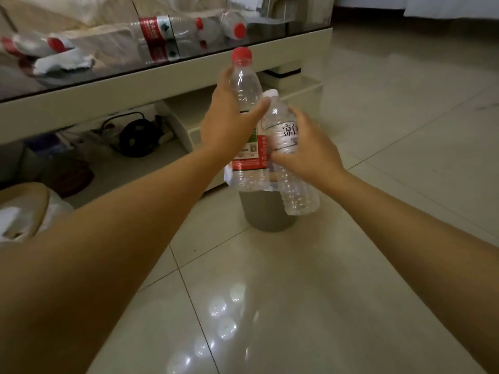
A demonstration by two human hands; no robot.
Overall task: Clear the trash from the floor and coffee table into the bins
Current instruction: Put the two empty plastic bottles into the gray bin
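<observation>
My left hand point(229, 128) grips a clear plastic bottle with a red cap and red label point(247, 87), held upright. My right hand point(307, 149) grips a second clear bottle with a white cap and a silver label point(286, 130), tilted beside the first. Both bottles hang just above a grey bin point(267, 211) that stands on the tiled floor by the coffee table. The bin's mouth is hidden behind the bottles and hands. More bottles with red caps point(167, 29) and crumpled white paper point(62, 62) lie on the glass top of the coffee table point(162, 76).
A second bin with a white liner point(24, 209) stands at the left edge. Under the table sit a black device with cables point(137, 136) and dark bags. Glossy floor tiles point(378, 130) stretch to the right and toward me.
</observation>
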